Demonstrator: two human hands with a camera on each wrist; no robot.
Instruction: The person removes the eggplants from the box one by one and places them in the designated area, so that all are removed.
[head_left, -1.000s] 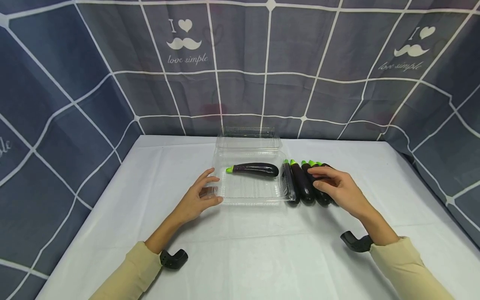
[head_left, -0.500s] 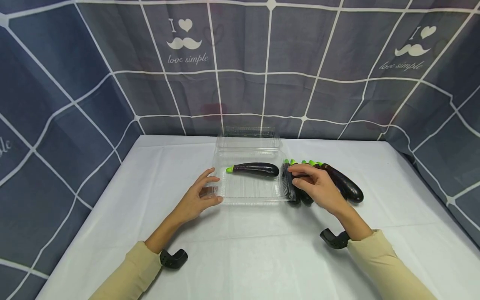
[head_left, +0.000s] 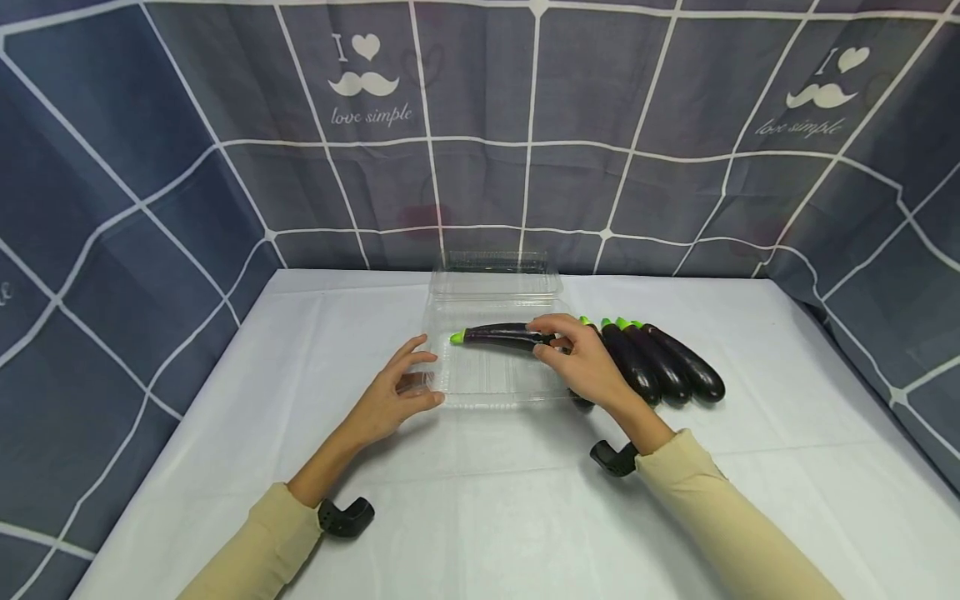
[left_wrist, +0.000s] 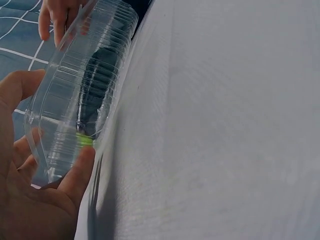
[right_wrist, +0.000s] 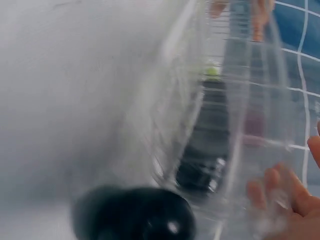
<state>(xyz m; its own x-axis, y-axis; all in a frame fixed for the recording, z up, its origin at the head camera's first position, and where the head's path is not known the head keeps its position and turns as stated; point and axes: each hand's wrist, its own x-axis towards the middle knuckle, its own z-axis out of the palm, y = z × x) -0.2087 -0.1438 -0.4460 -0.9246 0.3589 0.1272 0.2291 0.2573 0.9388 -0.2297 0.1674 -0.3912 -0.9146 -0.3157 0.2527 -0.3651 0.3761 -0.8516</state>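
Note:
A clear plastic clamshell container (head_left: 480, 385) sits with its lid raised at the back. Inside it lies one dark eggplant (head_left: 495, 336), its green stem end to the left. My left hand (head_left: 390, 398) holds the container's left end; in the left wrist view the thumb (left_wrist: 80, 170) is against one side and the bent fingers are around the rim. My right hand (head_left: 588, 362) hovers over the container's right side, fingers slightly bent, near the blunt end of that eggplant. In the right wrist view these fingers (right_wrist: 290, 192) show nothing between them, partly behind the clear wall.
Several more eggplants (head_left: 663, 362) lie side by side on the white cloth right of the container, the leftmost partly hidden under my right hand. One blunt eggplant end (right_wrist: 145, 215) is close to the right wrist camera. A grey checked curtain (head_left: 480, 183) surrounds the table.
My right hand has travelled left across the row of eggplants to the container's right side, uncovering the eggplants at the right. My left hand and the container have stayed in place.

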